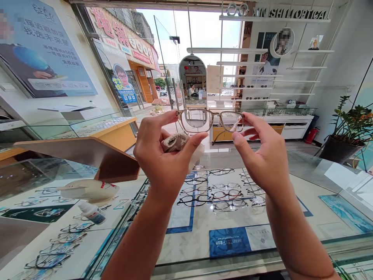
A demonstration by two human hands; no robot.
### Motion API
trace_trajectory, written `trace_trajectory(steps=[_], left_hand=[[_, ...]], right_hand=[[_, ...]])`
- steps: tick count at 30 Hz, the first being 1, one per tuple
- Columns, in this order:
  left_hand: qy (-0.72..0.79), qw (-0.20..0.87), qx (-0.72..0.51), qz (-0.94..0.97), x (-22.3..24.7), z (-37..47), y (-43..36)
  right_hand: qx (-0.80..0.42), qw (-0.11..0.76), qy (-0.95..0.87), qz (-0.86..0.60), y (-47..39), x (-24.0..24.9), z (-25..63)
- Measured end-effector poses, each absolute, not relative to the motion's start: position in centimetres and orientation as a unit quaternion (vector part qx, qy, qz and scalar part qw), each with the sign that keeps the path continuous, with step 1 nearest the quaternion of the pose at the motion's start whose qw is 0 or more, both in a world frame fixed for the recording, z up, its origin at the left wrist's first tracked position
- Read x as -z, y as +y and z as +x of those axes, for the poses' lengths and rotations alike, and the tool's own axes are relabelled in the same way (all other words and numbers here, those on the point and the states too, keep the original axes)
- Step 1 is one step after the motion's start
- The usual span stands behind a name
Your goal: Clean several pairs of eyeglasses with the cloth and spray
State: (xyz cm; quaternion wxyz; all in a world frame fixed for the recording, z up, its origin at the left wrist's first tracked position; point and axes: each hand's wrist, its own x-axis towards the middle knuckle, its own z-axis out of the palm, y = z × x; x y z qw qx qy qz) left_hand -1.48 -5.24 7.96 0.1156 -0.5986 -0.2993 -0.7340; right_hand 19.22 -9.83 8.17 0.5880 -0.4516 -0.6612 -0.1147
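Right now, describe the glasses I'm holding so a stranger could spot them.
Find the glass-topped display counter with its rows of eyeglasses. Above it, between the left hand and right hand, are thin brownish-rimmed, clear-lensed eyeglasses. They alone are held up; the neighbouring pairs lie below.

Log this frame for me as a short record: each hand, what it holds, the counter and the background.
Left hand: grips one end of the eyeglasses, with a crumpled pale cloth also in its grasp
Right hand: grips the other end of the eyeglasses
Eyeglasses position: raised above the glass counter, lenses side by side
Counter: rows of spectacle frames, a blue-and-white card
Left side: small white bottle
Background: arched mirror, potted plant, red fire extinguisher
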Motion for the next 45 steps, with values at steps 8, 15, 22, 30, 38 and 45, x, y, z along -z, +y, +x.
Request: trace_trajectory(steps=[8,15,22,30,38,45], left_hand=[[-0.286,0.106,0.730,-0.612,-7.8,-1.7,-5.3],[-0.277,0.106,0.732,-0.614,-7.9,-1.7,-5.3],[-0.292,0.096,0.729,-0.612,-7.8,-1.8,-5.3],[-0.307,0.022,0.721,-0.620,-8.2,-1.8,-5.1],[-0.309,-0.020,0.709,-0.634,-7.9,-1.9,-4.8],[-0.283,-0.034,0.712,-0.642,-8.0,-1.8,-4.3]], right_hand=[[0.118,0.593,-0.661,-0.445,-9.7,-8.1,19.2],[0.115,0.591,-0.658,-0.452,-9.8,-8.1,19.0],[0.129,0.608,-0.649,-0.439,-9.7,-8.1,19.0],[0.183,0.646,-0.622,-0.403,-10.1,-8.3,18.9],[0.212,0.660,-0.611,-0.382,-10.4,-8.5,18.8],[0.190,0.660,-0.615,-0.387,-10.8,-8.4,18.7]])
